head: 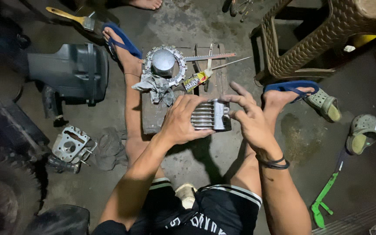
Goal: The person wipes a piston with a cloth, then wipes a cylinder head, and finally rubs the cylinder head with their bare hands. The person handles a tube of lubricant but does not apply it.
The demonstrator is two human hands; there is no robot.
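The left hand point(183, 119) is wrapping its fingers around a finned metal engine cylinder point(212, 115). The right hand point(251, 119) is touching its other end with fingers spread open. A gray rag point(157, 89) is lying just behind.

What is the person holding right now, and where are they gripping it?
A finned metal cylinder block: left hand wraps its left side; right hand fingertips touch its right end.

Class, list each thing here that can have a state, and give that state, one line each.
Left hand: gripping finned cylinder.
Right hand: fingers spread, touching the cylinder's end.
Finned cylinder: held above wooden block.
Rag: crumpled on block.
Paintbrush: lying on floor.
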